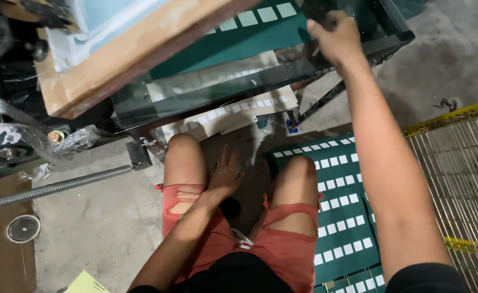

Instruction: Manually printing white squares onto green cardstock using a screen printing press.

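Observation:
I sit with my knees under a glass-topped printing table (206, 92). My right hand (334, 38) reaches up to the far right of the glass, fingers closed over the edge of a dark green sheet with white squares (249, 32) lying there. My left hand (225, 173) hangs between my knees, fingers apart, holding nothing. A stack of the same green sheets (344, 217) lies by my right thigh. A wood-framed screen (125, 49) is tilted up over the table's left side.
A wire rack with yellow trim (461, 179) stands at the right. A threaded metal rod (54, 187) and machine parts wrapped in plastic (11, 146) sit at the left above bare concrete floor. Pale printed sheets (228, 114) lie on a shelf under the glass.

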